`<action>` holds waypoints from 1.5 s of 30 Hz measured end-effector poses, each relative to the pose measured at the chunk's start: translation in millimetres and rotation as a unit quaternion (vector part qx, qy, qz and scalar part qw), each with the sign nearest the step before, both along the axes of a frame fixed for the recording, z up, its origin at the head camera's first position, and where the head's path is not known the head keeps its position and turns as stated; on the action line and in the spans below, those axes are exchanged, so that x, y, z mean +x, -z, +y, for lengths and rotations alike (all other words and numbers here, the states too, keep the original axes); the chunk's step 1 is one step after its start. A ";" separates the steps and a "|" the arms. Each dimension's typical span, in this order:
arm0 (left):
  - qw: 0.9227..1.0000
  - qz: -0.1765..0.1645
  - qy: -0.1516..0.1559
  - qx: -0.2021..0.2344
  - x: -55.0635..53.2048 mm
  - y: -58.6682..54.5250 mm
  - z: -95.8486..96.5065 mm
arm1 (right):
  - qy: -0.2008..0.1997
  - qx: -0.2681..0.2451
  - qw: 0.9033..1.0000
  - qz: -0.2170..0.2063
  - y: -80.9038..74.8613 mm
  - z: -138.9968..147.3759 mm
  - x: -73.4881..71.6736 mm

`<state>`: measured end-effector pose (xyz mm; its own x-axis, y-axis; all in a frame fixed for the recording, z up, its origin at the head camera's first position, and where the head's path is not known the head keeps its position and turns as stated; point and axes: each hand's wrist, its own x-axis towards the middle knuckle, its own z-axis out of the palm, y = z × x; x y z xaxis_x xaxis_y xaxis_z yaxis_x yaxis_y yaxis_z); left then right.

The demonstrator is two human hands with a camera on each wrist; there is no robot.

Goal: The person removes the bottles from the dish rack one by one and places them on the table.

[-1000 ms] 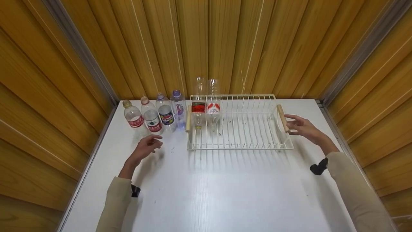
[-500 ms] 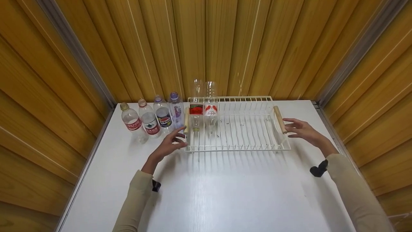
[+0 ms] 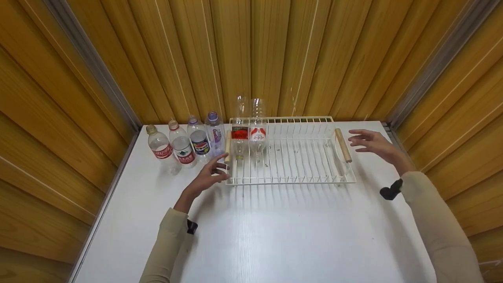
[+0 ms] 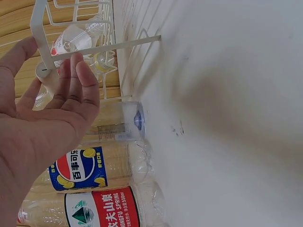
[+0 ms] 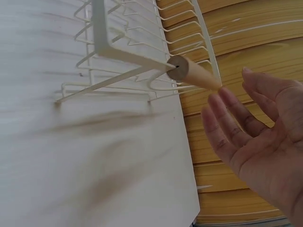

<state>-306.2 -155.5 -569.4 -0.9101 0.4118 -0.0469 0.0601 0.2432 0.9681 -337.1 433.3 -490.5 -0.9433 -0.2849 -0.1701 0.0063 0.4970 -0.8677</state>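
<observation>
A white wire dish rack [image 3: 290,181] with wooden handles stands at the back of the table. Two clear plastic bottles stand upside down at its left end, one with a dark red label [image 3: 240,133], the other with a red-and-white label [image 3: 257,134]. My left hand [image 3: 204,177] is at the rack's left end, index fingertip at the left handle [image 3: 228,146] and thumb at the front corner, its other fingers loosely bent. Beside the right handle [image 3: 343,145], my right hand [image 3: 371,143] hovers with relaxed, spread fingers and holds nothing.
Left of the rack, several upright clear bottles form a row: a red-labelled one [image 3: 162,151], a Nongfu Spring bottle [image 4: 118,208], a Pepsi bottle [image 4: 78,168] and a purple-capped one [image 3: 215,133]. Wood-patterned walls [image 3: 271,59] close off the back and sides of the white table [image 3: 251,243].
My left hand has moved right, from in front of the bottles to the rack's left end. My right hand has drawn up and away from the right handle.
</observation>
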 end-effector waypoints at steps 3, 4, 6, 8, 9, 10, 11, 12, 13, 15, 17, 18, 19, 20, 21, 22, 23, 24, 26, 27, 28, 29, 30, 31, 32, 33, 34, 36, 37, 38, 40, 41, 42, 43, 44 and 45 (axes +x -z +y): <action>1.000 -0.011 -0.003 -0.002 1.0 -0.4 -1.9 | -0.004 0.007 1.000 0.005 -10.5 -15.0 -11.9; 1.000 -0.013 -0.004 -0.004 1.7 -0.5 -2.9 | -0.007 0.008 1.000 0.008 -13.4 -21.9 -15.4; 1.000 -0.015 -0.009 -0.005 4.2 -1.2 -5.9 | -0.018 0.008 1.000 0.014 -17.3 -38.0 -22.5; 1.000 -0.019 -0.016 -0.007 6.9 -2.0 -8.8 | -0.032 0.001 0.999 0.018 -18.4 -56.0 -29.4; 1.000 -0.022 -0.020 -0.009 8.1 -2.4 -10.1 | -0.039 -0.003 0.999 0.017 -18.4 -65.1 -32.5; 0.999 -0.022 -0.022 -0.011 9.0 -2.7 -11.2 | -0.046 -0.008 0.999 0.014 -17.9 -74.0 -36.2; 0.999 -0.025 -0.026 -0.012 9.7 -3.0 -11.9 | -0.054 -0.011 0.998 0.010 -17.0 -82.4 -39.8; 0.999 -0.027 -0.027 -0.013 10.1 -3.3 -12.4 | -0.060 -0.012 0.998 0.004 -16.2 -90.8 -43.2; 0.999 -0.029 -0.028 -0.013 10.3 -3.8 -12.3 | -0.069 -0.012 0.998 -0.003 -15.3 -98.5 -46.6; 0.999 -0.030 -0.025 -0.015 9.8 -4.2 -11.8 | -0.085 0.001 0.996 -0.019 -13.9 -112.3 -52.6; 0.999 -0.030 -0.020 -0.017 9.1 -4.4 -10.6 | -0.108 0.019 0.993 -0.036 -12.5 -125.0 -58.6; 0.999 -0.030 -0.017 -0.017 8.7 -4.4 -10.2 | -0.118 0.025 0.992 -0.047 -11.7 -131.4 -61.6; 0.999 -0.030 -0.015 -0.018 8.4 -4.3 -9.8 | -0.128 0.031 0.990 -0.058 -10.9 -137.6 -64.7; 0.999 -0.030 -0.014 -0.019 8.1 -4.1 -9.6 | -0.136 0.034 0.988 -0.066 -9.8 -144.3 -67.5; 0.999 -0.031 -0.014 -0.020 7.8 -3.6 -9.6 | -0.143 0.036 0.986 -0.074 -8.6 -151.4 -70.1; 0.999 -0.033 -0.014 -0.019 7.9 -3.4 -9.8 | -0.149 0.036 0.985 -0.081 -6.9 -158.8 -72.4; 0.999 -0.034 -0.013 -0.019 8.1 -2.8 -10.1 | -0.151 0.035 0.984 -0.088 -4.7 -166.5 -74.4; 0.999 -0.038 -0.014 -0.018 8.4 -2.1 -10.7 | -0.153 0.034 0.983 -0.095 -2.1 -174.4 -75.8; 0.999 -0.040 -0.013 -0.016 9.1 -0.7 -11.7 | -0.156 0.029 0.982 -0.105 3.8 -190.7 -77.8; 0.999 -0.040 -0.013 -0.016 9.5 -0.2 -12.2 | -0.157 0.027 0.981 -0.110 6.9 -198.5 -78.6; 0.999 -0.039 -0.013 -0.016 10.1 0.0 -12.6 | -0.156 0.021 0.981 -0.117 10.1 -206.1 -79.4; 0.999 -0.038 -0.013 -0.018 10.7 0.0 -12.6 | -0.153 0.015 0.981 -0.122 13.2 -213.2 -80.1; 0.999 -0.034 -0.013 -0.018 11.0 0.1 -12.3 | -0.149 0.009 0.981 -0.126 16.1 -220.1 -80.9; 0.999 -0.033 -0.014 -0.017 11.0 0.3 -11.7 | -0.146 0.002 0.981 -0.128 18.8 -226.3 -81.2; 0.999 -0.031 -0.015 -0.017 11.1 0.4 -11.1 | -0.140 -0.005 0.982 -0.129 21.1 -231.9 -81.2; 0.999 -0.030 -0.016 -0.018 10.8 0.7 -10.3 | -0.135 -0.014 0.982 -0.134 22.8 -237.1 -80.6; 0.999 -0.029 -0.016 -0.019 10.5 1.1 -9.4 | -0.130 -0.021 0.981 -0.139 24.1 -241.7 -79.9; 0.999 -0.030 -0.014 -0.017 9.1 2.2 -7.4 | -0.123 -0.029 0.982 -0.142 26.1 -248.8 -78.6; 0.999 -0.032 -0.014 -0.016 8.2 2.2 -6.4 | -0.121 -0.032 0.982 -0.144 26.3 -251.6 -77.8; 0.999 -0.032 -0.012 -0.015 7.4 1.9 -5.4 | -0.117 -0.036 0.982 -0.147 26.6 -254.2 -77.5; 0.999 -0.031 -0.009 -0.012 5.6 1.1 -3.5 | -0.112 -0.041 0.981 -0.150 27.7 -258.5 -78.4; 0.999 -0.030 -0.008 -0.010 4.8 0.5 -2.3 | -0.110 -0.044 0.982 -0.151 28.4 -260.4 -79.0; 1.000 -0.028 -0.007 -0.010 4.0 0.1 -1.6 | -0.107 -0.047 0.981 -0.152 29.3 -262.4 -79.7; 1.000 -0.027 -0.008 -0.010 3.3 -0.6 -0.8 | -0.104 -0.050 0.981 -0.153 30.0 -264.4 -80.2; 1.000 -0.026 -0.008 -0.009 3.0 -1.3 -0.1 | -0.101 -0.055 0.981 -0.154 31.3 -266.1 -81.0; 1.000 -0.026 -0.010 -0.008 2.3 -1.2 0.4 | -0.100 -0.060 0.981 -0.155 32.7 -267.6 -81.6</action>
<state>-303.9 -155.1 -568.2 -0.9139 0.3931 -0.1015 0.0047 0.2601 0.9656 -418.7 165.7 -523.2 -0.7751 -0.4942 -0.3938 0.1925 0.4089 -0.8920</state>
